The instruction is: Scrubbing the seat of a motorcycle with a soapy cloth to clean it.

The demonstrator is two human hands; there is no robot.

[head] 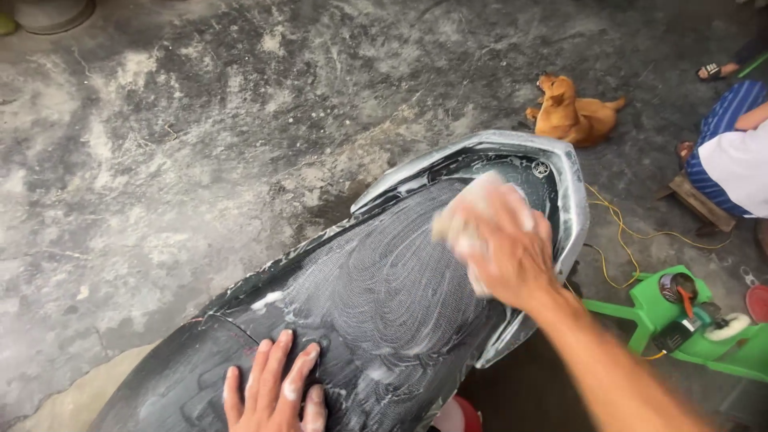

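A black motorbike seat (376,296) streaked with soap suds runs from the lower left toward the silver rear grab rail (560,172). My right hand (504,244) presses a soapy yellowish sponge (460,216) on the rear part of the seat, near the rail. My left hand (276,392) lies flat on the front part of the seat, fingers spread, with foam on them.
Wet grey concrete floor (176,144) surrounds the bike. A brown dog (572,116) lies beyond the rail. A seated person in blue stripes (732,152) is at the right edge. A green plastic stool (688,320) with tools and a yellow cord (620,232) lie on the right.
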